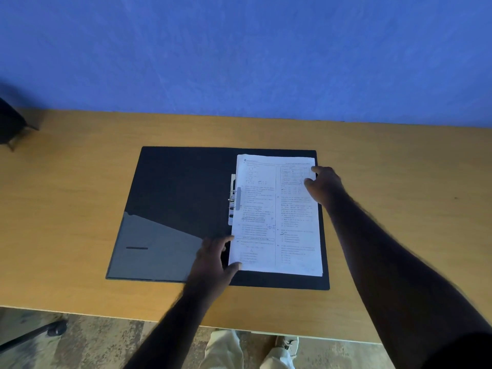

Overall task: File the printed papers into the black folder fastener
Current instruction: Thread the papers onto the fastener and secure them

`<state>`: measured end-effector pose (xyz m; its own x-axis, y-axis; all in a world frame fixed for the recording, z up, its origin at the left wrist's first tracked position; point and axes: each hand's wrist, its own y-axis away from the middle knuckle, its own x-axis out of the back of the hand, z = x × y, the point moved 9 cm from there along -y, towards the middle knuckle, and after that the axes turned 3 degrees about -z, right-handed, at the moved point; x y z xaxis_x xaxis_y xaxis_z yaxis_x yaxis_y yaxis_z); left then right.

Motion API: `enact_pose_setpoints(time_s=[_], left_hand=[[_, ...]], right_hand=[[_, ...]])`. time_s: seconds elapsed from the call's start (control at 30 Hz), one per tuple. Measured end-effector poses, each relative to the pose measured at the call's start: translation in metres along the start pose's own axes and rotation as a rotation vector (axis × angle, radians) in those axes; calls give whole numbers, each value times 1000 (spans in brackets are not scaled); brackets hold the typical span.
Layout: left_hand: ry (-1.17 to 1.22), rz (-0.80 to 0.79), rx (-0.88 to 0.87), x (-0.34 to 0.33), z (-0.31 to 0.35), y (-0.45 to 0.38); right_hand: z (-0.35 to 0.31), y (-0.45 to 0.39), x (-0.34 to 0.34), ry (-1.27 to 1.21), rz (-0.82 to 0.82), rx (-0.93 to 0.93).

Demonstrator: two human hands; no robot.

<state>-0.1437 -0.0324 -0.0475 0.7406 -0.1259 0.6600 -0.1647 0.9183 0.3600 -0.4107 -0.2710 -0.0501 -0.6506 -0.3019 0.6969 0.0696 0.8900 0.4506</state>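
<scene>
A black folder (pixel 173 193) lies open flat on the wooden table. A stack of printed papers (pixel 269 214) rests on its right half. The metal fastener (pixel 233 199) sits at the spine, along the papers' left edge. My left hand (pixel 213 258) grips the papers' lower left corner, thumb on top and fingers curled at the edge. My right hand (pixel 323 186) rests on the papers' upper right edge, fingers pinching or pressing the sheets there.
The wooden table (pixel 80 209) runs up to a blue wall (pixel 239 49) at the back. A dark object (pixel 10 123) stands at the far left edge. Below the table's front edge I see floor, a chair base (pixel 53 328) and my legs.
</scene>
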Motion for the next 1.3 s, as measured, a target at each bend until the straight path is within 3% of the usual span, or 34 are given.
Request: enact_pose_setpoints(time_s=[0.6, 0.7, 0.8, 0.93, 1.13, 1.3], left_hand=[[-81, -78, -68, -12, -2, -4], [4, -68, -24, -3, -1, -11], [108, 39, 30, 22, 2, -33], [113, 158, 66, 53, 17, -83], [114, 21, 184, 51, 33, -140], [368, 8, 294, 42, 30, -149]], right_hand=[[-10, 2, -3, 46, -23, 4], [-17, 14, 4, 141, 29, 81], [-29, 43, 4, 185, 102, 267], [-31, 102, -32, 320, 33, 438], [-13, 154, -74, 462, 0, 531], [-4, 154, -100, 557, -90, 571]])
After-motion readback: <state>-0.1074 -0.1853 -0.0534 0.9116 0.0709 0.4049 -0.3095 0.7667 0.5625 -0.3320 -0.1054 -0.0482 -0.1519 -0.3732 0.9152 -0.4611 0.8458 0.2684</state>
